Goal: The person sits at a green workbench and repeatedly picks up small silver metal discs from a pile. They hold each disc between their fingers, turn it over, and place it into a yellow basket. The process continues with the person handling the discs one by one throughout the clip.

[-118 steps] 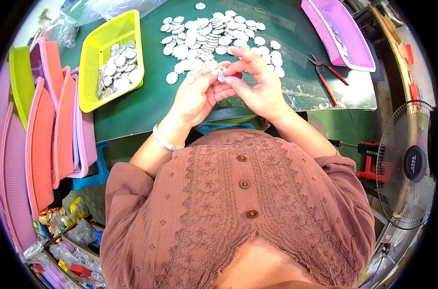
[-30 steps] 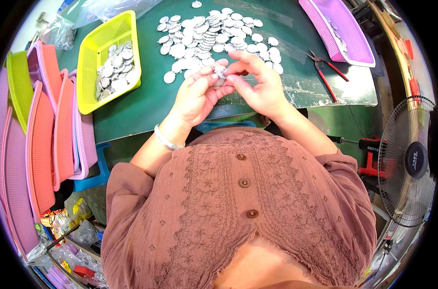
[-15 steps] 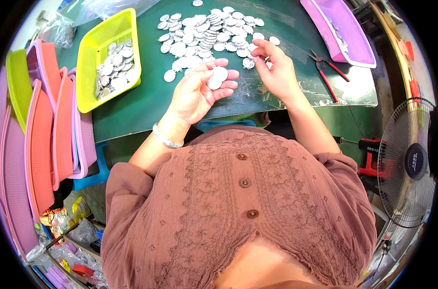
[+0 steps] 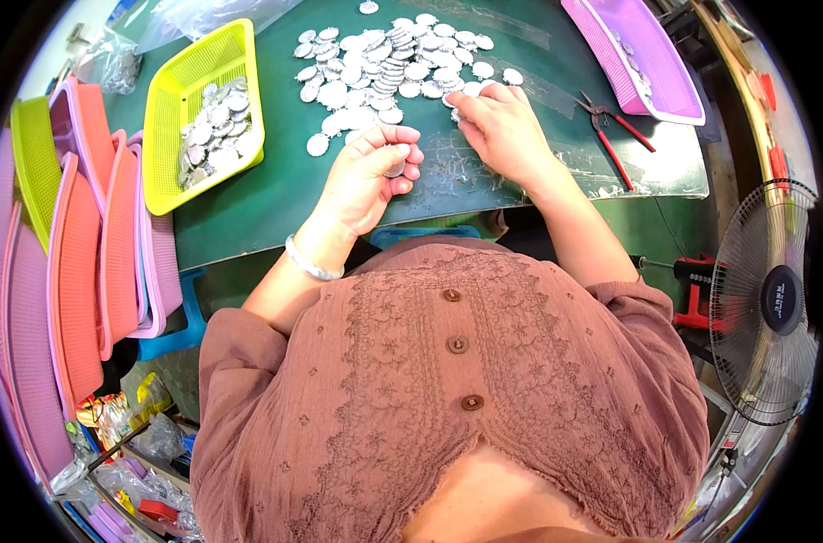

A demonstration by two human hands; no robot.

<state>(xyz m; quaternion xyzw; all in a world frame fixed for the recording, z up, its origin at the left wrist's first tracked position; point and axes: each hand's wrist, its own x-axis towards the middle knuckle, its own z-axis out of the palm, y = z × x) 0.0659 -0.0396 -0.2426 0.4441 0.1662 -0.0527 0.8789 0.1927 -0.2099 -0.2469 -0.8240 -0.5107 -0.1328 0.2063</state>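
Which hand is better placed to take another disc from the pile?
Probably the right hand: it is at the edge of the pile, while the left hand is curled around a disc.

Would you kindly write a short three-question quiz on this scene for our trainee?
1. True or false: the red-handled pliers lie on the green table.
2. On the table, what colour is the basket left of the disc pile? A) Blue B) Yellow-green C) White
3. Where is each hand, and which one clearly holds something?

Key:
1. True.
2. B.
3. The left hand holds at least one silvery disc, apart from the pile; the right hand is at the pile's near right edge.
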